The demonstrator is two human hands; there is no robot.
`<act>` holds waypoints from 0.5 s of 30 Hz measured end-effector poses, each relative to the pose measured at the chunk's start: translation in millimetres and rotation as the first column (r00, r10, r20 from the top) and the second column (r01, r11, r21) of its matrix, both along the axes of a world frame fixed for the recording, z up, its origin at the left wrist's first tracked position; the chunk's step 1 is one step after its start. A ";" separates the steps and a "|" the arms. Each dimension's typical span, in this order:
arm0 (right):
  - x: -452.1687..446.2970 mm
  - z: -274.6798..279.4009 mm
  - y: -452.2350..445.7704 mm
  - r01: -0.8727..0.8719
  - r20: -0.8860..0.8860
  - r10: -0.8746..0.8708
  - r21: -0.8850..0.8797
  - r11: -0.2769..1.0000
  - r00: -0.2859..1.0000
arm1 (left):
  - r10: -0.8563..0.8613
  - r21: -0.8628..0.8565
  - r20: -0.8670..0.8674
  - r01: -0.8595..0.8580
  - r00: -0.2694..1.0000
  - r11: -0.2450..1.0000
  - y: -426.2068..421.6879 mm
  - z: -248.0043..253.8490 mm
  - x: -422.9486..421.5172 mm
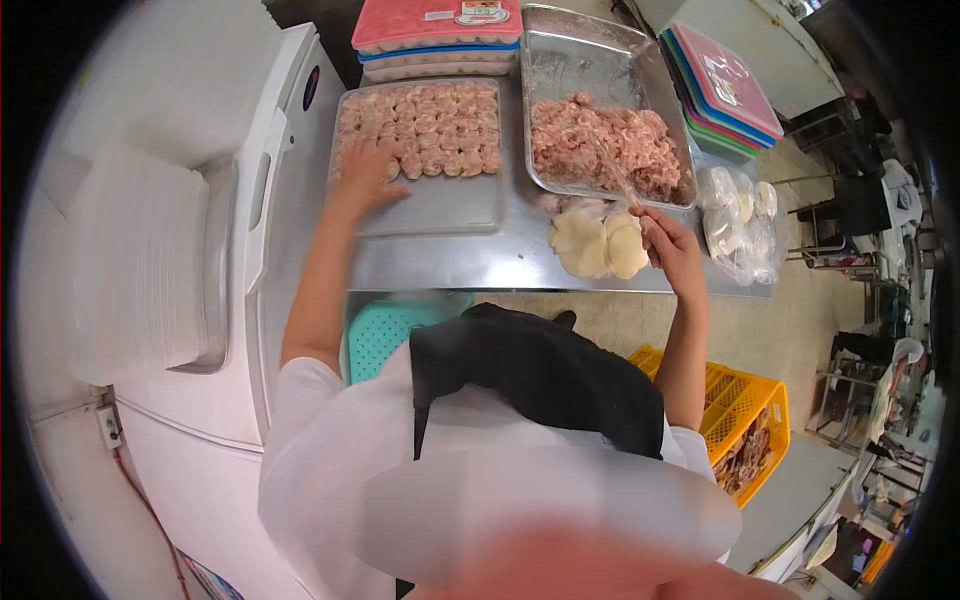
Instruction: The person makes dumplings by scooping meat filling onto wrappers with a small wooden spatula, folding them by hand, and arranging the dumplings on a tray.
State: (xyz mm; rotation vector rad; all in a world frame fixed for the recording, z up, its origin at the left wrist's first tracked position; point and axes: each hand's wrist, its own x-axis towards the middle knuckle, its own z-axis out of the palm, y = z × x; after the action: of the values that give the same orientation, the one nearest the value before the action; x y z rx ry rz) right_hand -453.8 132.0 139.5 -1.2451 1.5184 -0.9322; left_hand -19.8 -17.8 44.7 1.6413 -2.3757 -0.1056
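Where the brushed sheen of the metal table (450, 262) was broken by pale, smooth wrappers (578, 243), flat rounds with uneven edges were seen overlapping at its near edge. Beside them, a thin utensil (617, 172) was gripped in the closed fingers of the right hand (676, 250), its shaft slanted over the meat pan (577, 65). In this deep, rectangular pan of shiny metal, coarse pink minced meat (610, 142) was heaped in moist lumps toward the near side, and the bare metal beyond was streaked with residue.

By the left hand (369, 172), blurred and partly open with the thumb held apart, the near-left part of the dumplings (445, 128) was covered; whether they were touched cannot be told. These plump, pinkish rounds were packed in close rows across the far part of a translucent plastic tray (440, 212). Behind it, filled trays (437, 65) were stacked under a red lid (420, 22). At the right, whitish pieces were wrapped in clear, crinkled bags (738, 222).
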 end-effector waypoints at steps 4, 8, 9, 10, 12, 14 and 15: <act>-2.1 0.4 -6.1 -0.017 -0.006 0.017 -0.037 0.999 1.000 | -0.078 -0.048 -0.064 0.075 0.995 0.996 -4.4 -15.4 -20.7; -20.6 -1.5 -7.2 -0.032 0.047 0.034 -0.043 0.999 0.998 | 0.041 0.010 0.004 -0.041 0.999 0.999 -13.5 -18.7 -10.6; -25.5 -2.4 -8.9 -0.046 0.041 0.048 -0.043 0.998 0.998 | 0.034 0.032 0.045 -0.036 0.998 0.999 -5.5 -1.3 -17.6; -31.8 -3.3 -10.6 -0.059 0.034 0.061 -0.042 0.997 0.998 | 0.027 0.054 0.084 -0.031 0.996 0.998 -0.8 8.0 -25.0; -41.4 -6.0 -15.6 -0.073 0.027 0.074 -0.042 0.996 0.997 | -0.064 0.002 0.027 0.064 0.998 0.998 -4.9 -2.2 -37.8; -48.2 -7.2 -24.7 -0.076 0.024 0.077 -0.052 0.996 0.997 | -0.089 -0.037 -0.011 0.088 0.996 0.995 -13.7 -18.9 -46.5; -50.0 -2.4 -29.2 -0.107 -0.032 0.105 -0.054 0.993 0.994 | -0.069 -0.047 -0.021 0.068 0.997 0.997 -20.0 -29.4 -45.8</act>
State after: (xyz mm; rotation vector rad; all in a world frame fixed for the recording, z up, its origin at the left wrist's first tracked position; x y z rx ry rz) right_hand -503.8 102.8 137.1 -1.3711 1.4425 -0.8958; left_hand -65.5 -37.8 15.3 1.5311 -2.3995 -0.0806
